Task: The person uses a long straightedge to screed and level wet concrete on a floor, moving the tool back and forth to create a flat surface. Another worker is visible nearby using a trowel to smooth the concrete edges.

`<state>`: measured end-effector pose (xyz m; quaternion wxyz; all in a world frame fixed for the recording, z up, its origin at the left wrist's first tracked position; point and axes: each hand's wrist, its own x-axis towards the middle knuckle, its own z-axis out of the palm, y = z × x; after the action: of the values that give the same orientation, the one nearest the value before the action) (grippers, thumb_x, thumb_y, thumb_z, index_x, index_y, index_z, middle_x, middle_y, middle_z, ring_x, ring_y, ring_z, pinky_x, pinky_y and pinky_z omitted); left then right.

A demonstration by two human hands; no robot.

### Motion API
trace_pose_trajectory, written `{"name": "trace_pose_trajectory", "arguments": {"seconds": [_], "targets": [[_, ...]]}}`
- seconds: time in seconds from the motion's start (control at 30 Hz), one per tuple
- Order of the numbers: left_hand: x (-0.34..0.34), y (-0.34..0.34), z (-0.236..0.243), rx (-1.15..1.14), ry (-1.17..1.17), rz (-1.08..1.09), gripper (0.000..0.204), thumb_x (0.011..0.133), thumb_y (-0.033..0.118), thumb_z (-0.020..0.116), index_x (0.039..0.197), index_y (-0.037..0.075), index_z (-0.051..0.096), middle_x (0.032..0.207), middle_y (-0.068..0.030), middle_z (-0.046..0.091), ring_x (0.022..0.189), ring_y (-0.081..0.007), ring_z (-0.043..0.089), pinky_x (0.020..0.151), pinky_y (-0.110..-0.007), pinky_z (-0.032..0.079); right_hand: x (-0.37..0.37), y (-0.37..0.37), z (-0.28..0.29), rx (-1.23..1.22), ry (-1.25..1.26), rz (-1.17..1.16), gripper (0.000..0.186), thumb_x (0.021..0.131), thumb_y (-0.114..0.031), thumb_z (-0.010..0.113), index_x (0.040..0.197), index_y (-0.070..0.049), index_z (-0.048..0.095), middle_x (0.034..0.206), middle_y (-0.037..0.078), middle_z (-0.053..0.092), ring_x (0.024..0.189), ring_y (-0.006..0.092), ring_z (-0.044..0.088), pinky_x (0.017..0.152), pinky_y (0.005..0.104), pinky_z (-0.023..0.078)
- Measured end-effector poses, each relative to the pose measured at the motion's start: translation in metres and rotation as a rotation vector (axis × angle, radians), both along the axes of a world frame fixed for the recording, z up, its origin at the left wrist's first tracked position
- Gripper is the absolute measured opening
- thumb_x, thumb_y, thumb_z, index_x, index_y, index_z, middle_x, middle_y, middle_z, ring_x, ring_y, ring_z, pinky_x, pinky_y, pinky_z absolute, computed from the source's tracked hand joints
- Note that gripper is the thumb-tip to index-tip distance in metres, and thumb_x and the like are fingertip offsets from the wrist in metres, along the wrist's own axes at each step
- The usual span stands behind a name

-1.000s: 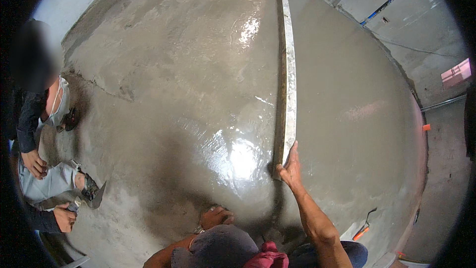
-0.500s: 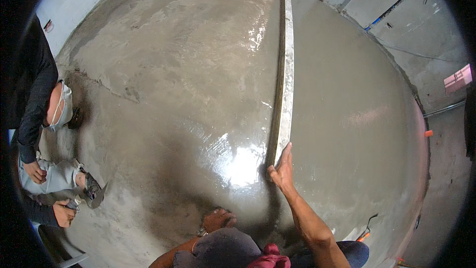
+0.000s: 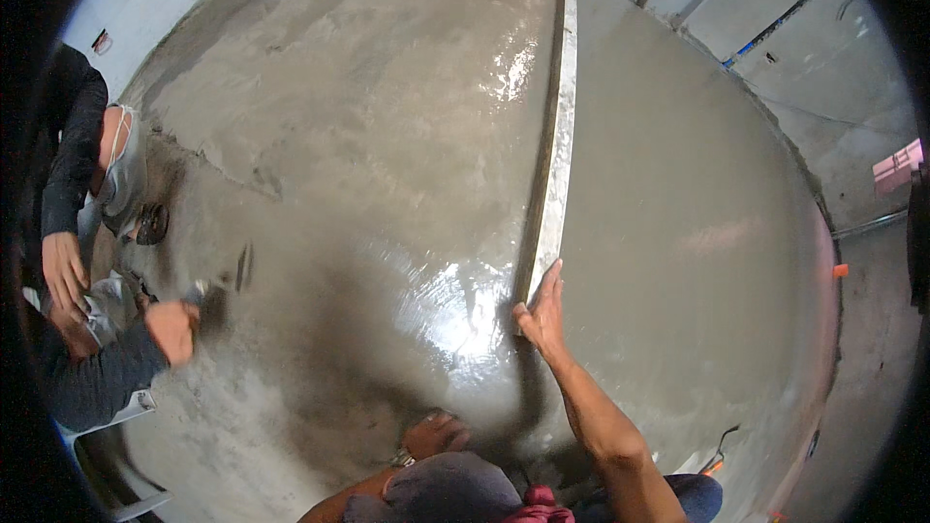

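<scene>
A long pale straightedge [image 3: 554, 155] lies lengthwise on the wet cement floor [image 3: 678, 136]. My right hand [image 3: 540, 310] is closed around its near end, thumb on the left side and fingers along the right. My left hand [image 3: 436, 431] rests low on the floor beside my knee, fingers apart and slightly bent, partly in shadow. A smooth, wet surface spreads to both sides of the straightedge, with glare left of my right hand.
At left a co-worker in dark sleeves [image 3: 97, 378] crouches, one hand [image 3: 170, 329] gripping a blurred trowel [image 3: 242, 266]. An orange-handled tool [image 3: 715, 465] lies at lower right. Grey walls [image 3: 794, 39] border the floor; a metal frame [image 3: 116, 465] sits at lower left.
The straightedge's near end, held in my right hand, has shifted left and slightly away from me. The co-worker's trowel hand has swung up and rightward. My left hand stays low on the floor.
</scene>
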<state>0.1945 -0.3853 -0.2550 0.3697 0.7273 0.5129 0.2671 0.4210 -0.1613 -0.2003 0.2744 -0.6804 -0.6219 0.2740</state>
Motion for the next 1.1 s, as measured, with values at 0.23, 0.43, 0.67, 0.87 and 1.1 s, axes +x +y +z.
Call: {"name": "trace_pose_trajectory", "arguments": {"seconds": [0.23,0.43,0.67,0.87,1.1], "targets": [[0.022,0.001,-0.003,-0.06,0.046,-0.018,0.023,0.085,0.039,0.067,0.101,0.023,0.064,0.094,-0.0026,0.062,0.083,-0.0285,0.065,0.064,-0.043,0.055,-0.002,-0.007,-0.007,0.032,0.001,0.049,0.108,0.067,-0.012,0.06,0.146,0.009,-0.011,0.143,0.042,0.017,0.132,0.0535,0.027,0.11,0.049,0.029],[0.053,-0.02,-0.042,0.078,-0.001,-0.139,0.028,0.086,0.041,0.066,0.107,0.023,0.064,0.105,-0.0065,0.064,0.093,-0.0317,0.065,0.073,-0.044,0.055,-0.003,0.007,-0.011,0.012,-0.06,0.052,0.108,0.069,-0.008,0.063,0.145,0.008,-0.013,0.144,0.043,0.01,0.13,0.055,0.031,0.106,0.0445,0.038],[0.085,0.001,0.002,-0.085,0.114,-0.122,0.025,0.087,0.04,0.063,0.105,0.022,0.067,0.102,-0.0077,0.064,0.09,-0.0316,0.065,0.072,-0.044,0.055,-0.006,0.008,0.001,-0.145,0.041,0.03,0.107,0.073,-0.007,0.062,0.146,0.005,-0.015,0.148,0.04,0.003,0.138,0.0524,0.018,0.114,0.0477,0.025],[0.108,-0.012,0.002,-0.147,0.074,-0.038,0.027,0.086,0.041,0.065,0.106,0.023,0.067,0.098,-0.0079,0.064,0.088,-0.0305,0.066,0.071,-0.042,0.056,-0.018,-0.005,0.014,-0.105,0.07,0.049,0.106,0.073,-0.007,0.061,0.144,0.009,-0.016,0.148,0.04,0.004,0.138,0.052,0.018,0.115,0.045,0.024],[0.123,-0.024,-0.005,-0.112,0.066,-0.044,0.028,0.087,0.041,0.064,0.108,0.022,0.067,0.099,-0.0074,0.064,0.089,-0.0307,0.065,0.07,-0.041,0.055,-0.02,0.002,0.024,-0.126,0.048,0.047,0.105,0.073,-0.008,0.061,0.144,0.009,-0.015,0.145,0.042,0.006,0.131,0.056,0.027,0.11,0.0445,0.032]]}}
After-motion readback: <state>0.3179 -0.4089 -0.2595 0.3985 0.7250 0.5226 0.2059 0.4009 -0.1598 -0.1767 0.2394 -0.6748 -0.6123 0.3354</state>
